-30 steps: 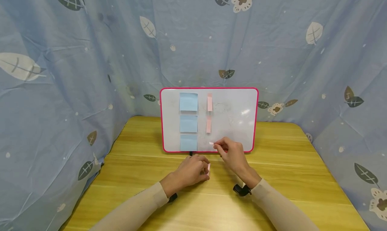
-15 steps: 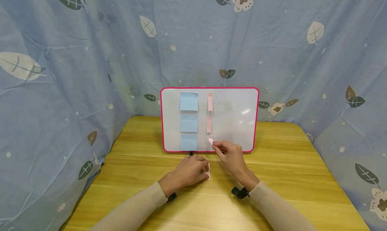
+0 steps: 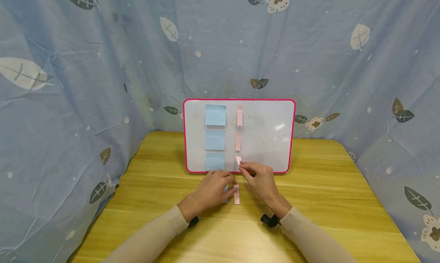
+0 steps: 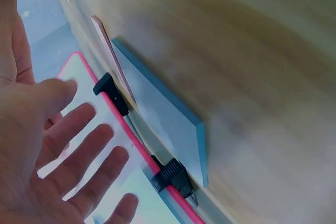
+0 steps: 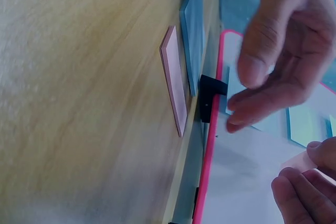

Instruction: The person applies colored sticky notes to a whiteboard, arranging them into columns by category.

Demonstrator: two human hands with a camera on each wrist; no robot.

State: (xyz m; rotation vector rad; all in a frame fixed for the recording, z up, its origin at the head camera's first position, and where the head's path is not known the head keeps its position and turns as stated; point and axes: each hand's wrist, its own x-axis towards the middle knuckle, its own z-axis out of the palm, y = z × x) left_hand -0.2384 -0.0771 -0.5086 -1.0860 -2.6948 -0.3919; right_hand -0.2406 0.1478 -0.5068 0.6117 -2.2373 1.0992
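Note:
My right hand (image 3: 262, 179) pinches a narrow pink sticky note (image 3: 238, 161) between thumb and fingers, its upper end at the lower part of the whiteboard (image 3: 268, 137). In the right wrist view the note (image 5: 297, 162) sticks out of the fingertips (image 5: 287, 177) over the white surface. My left hand (image 3: 212, 189) hovers with spread, relaxed fingers over a blue sticky note pad (image 4: 157, 108) on the table, mostly hiding it in the head view. Beside that pad lies a pink sticky note pad (image 3: 236, 195), just right of the left fingertips.
Three blue sticky notes (image 3: 215, 140) form a column on the board's left, with two pink strips (image 3: 238, 141) to their right. Black clip feet (image 4: 173, 176) hold the board's pink lower edge. A patterned curtain (image 3: 220, 45) surrounds the wooden table (image 3: 319, 186).
The right hand has shifted slightly left, and the pinched note now stands more upright below the other pink strips. The left hand has drawn left off the pink pad, uncovering it.

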